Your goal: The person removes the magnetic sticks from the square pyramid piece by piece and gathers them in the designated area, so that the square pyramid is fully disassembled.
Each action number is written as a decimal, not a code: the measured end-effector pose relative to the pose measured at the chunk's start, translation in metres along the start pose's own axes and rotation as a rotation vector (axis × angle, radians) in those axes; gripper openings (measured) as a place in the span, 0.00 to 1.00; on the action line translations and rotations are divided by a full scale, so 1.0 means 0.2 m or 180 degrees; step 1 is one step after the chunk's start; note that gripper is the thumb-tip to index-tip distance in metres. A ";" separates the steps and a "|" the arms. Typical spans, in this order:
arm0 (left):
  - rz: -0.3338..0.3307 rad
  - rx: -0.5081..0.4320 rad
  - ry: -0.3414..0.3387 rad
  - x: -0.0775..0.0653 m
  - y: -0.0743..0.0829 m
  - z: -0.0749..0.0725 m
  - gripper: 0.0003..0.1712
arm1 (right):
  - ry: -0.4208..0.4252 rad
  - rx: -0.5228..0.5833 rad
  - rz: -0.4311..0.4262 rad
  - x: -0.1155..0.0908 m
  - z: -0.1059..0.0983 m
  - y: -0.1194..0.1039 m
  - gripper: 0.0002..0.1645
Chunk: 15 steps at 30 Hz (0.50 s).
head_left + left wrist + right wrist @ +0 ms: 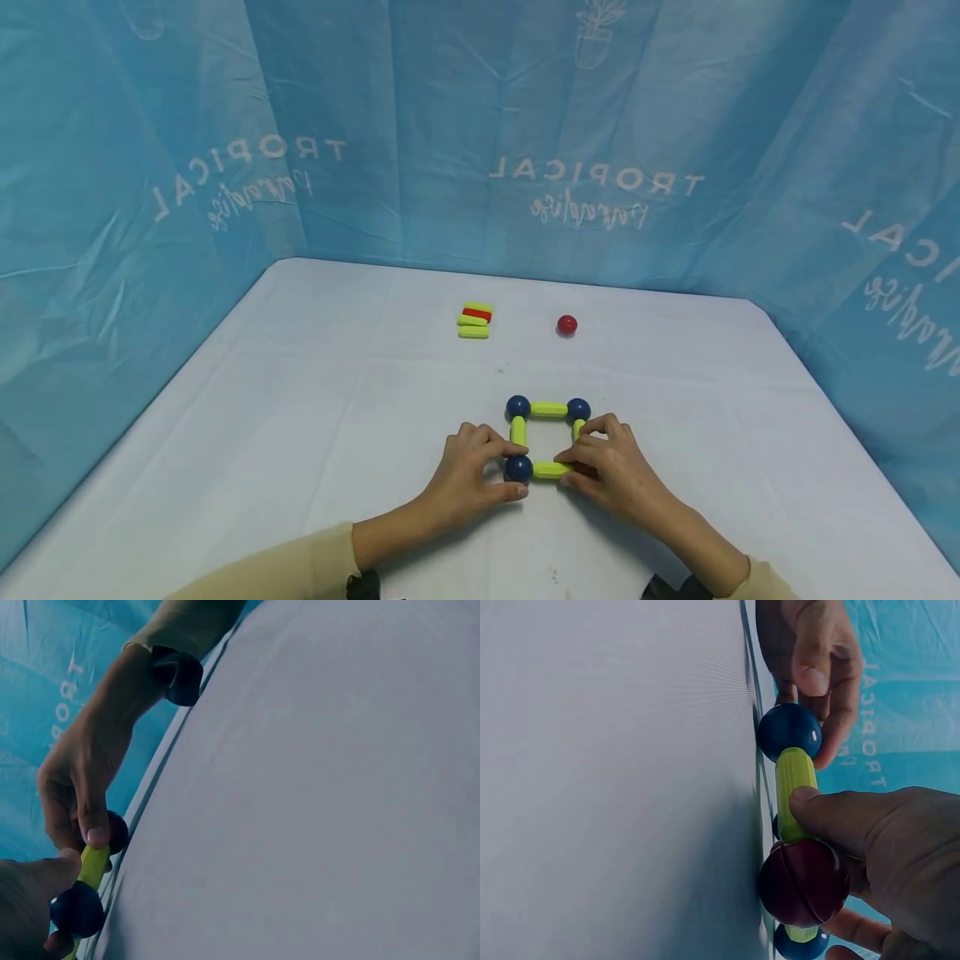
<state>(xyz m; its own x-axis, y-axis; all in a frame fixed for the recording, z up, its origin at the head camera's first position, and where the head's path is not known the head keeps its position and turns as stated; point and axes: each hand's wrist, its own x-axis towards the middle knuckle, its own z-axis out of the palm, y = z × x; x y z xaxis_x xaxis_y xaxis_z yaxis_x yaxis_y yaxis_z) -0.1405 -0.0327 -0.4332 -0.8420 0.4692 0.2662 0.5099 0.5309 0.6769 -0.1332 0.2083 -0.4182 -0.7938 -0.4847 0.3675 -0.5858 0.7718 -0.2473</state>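
Note:
A square of yellow-green magnetic rods and balls lies on the white table. Its corners are a far-left blue ball, a far-right blue ball, a near-left blue ball and a near-right dark red ball. My left hand holds the near-left blue ball between thumb and finger. With thumb and fingertips, my right hand pinches the near yellow-green rod beside the red ball. Another right finger reaches the right-side rod, partly covered by that hand.
Farther back, several short rods, yellow-green and one red, lie side by side. A loose red ball sits to their right. Blue printed curtains stand around the table's back and sides.

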 end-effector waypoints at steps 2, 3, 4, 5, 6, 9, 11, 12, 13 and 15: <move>0.0004 0.0062 0.0052 0.00 0.00 0.02 0.25 | -0.0008 -0.0016 0.0001 0.00 0.00 0.00 0.12; -0.0004 0.0095 0.0079 -0.01 0.00 0.02 0.25 | -0.0015 -0.0010 0.0010 0.00 0.00 0.00 0.12; -0.0003 0.0131 0.0102 -0.01 0.00 0.03 0.25 | -0.0020 -0.0005 0.0019 0.00 0.00 0.00 0.12; -0.0002 0.0163 0.0123 -0.01 0.00 0.04 0.26 | -0.0021 -0.0010 0.0026 0.00 0.00 0.00 0.12; -0.0008 0.0184 0.0135 -0.01 0.00 0.04 0.26 | -0.0024 -0.0010 0.0031 0.00 0.00 0.00 0.12; -0.0024 0.0261 0.0167 0.00 0.01 0.05 0.25 | -0.0023 -0.0013 0.0051 0.00 0.00 -0.01 0.13; -0.0033 0.0282 0.0179 0.00 0.01 0.05 0.25 | -0.0018 -0.0024 0.0061 0.00 0.00 -0.01 0.12; -0.0033 0.0287 0.0190 0.00 0.02 0.05 0.24 | -0.0014 -0.0029 0.0062 0.00 0.00 -0.01 0.12; -0.0033 0.0296 0.0197 0.00 0.02 0.05 0.24 | -0.0009 -0.0035 0.0062 0.00 0.00 -0.01 0.12; -0.0028 0.0300 0.0207 0.00 0.02 0.05 0.23 | 0.0003 -0.0052 0.0058 0.00 0.00 -0.01 0.12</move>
<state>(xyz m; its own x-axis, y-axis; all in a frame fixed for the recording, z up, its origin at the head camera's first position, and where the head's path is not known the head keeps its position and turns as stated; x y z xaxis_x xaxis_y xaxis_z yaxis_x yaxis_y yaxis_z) -0.1377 -0.0235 -0.4377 -0.8546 0.4192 0.3066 0.5142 0.6003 0.6126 -0.1330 0.2065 -0.4179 -0.8040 -0.4701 0.3640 -0.5685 0.7871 -0.2391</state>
